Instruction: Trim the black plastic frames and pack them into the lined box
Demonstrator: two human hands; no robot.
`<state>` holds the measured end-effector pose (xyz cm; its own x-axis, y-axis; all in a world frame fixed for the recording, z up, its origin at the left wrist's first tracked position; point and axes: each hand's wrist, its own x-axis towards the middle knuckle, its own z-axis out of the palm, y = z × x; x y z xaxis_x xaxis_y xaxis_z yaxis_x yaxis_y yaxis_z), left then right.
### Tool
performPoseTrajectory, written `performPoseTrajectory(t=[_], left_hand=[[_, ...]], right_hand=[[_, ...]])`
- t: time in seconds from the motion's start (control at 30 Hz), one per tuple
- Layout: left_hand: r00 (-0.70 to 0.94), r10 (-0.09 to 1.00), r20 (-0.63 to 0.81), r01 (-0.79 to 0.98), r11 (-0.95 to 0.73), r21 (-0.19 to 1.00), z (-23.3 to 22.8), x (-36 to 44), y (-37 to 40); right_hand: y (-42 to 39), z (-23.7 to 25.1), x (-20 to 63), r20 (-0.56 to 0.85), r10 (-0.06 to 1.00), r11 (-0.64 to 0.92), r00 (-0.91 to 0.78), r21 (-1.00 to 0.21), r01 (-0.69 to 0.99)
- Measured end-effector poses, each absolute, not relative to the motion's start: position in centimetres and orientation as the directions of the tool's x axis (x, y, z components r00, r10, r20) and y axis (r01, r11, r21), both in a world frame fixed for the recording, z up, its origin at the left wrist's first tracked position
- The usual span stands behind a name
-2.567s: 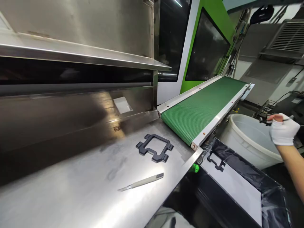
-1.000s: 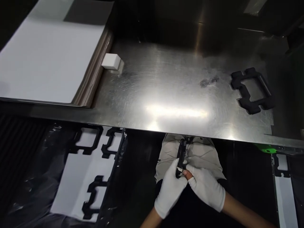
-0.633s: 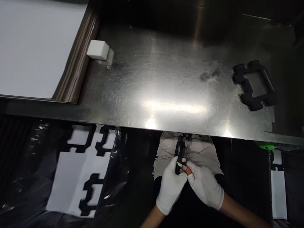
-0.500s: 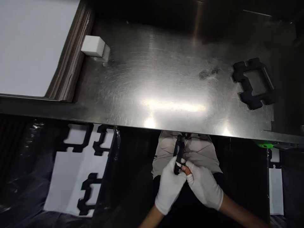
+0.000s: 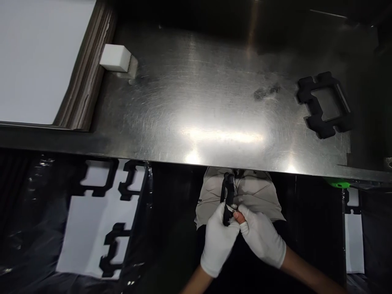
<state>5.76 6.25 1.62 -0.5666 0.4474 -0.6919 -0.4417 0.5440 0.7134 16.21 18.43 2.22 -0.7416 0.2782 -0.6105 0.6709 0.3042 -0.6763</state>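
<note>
In a white glove, my left hand (image 5: pixel 219 239) is closed round the lower end of a black foam frame (image 5: pixel 229 192), held nearly edge-on above my lap. My right hand (image 5: pixel 261 237), gloved with the thumb bare, is pinched against that same end, its fingertips close to my left thumb. Whatever lies between the right fingers is too small and covered to name. Another black foam frame (image 5: pixel 314 107), with a notched outline and a square opening, lies flat at the right of the metal table (image 5: pixel 214 98).
A stack of white-topped sheets (image 5: pixel 43 61) fills the upper left, with a white block (image 5: pixel 115 58) beside it. Below the table edge at left, more black frames (image 5: pixel 114 245) lie on a white sheet (image 5: pixel 88 232) amid black plastic. A green object (image 5: pixel 338 183) sits under the right edge.
The view has shifted slightly. The held frame has turned a little and tipped to the left, while both hands keep their grip at its lower end.
</note>
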Motion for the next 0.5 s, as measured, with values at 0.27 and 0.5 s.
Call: performPoseTrajectory(t=[0.27,0.5], left_hand=[[-0.535,0.502,-0.68,-0.433,0.528,0.731,1.3,5.2,6.2],[-0.544,0.477,-0.69,-0.436,0.542,0.718,0.9,5.3,6.2]], right_hand=[[19.7,2.6,15.6,-0.613,0.155,0.188,-0.775,-0.752,0.632],[18.4,2.1,15.9,-0.639,0.24,0.251,-0.731,-0.687,0.682]])
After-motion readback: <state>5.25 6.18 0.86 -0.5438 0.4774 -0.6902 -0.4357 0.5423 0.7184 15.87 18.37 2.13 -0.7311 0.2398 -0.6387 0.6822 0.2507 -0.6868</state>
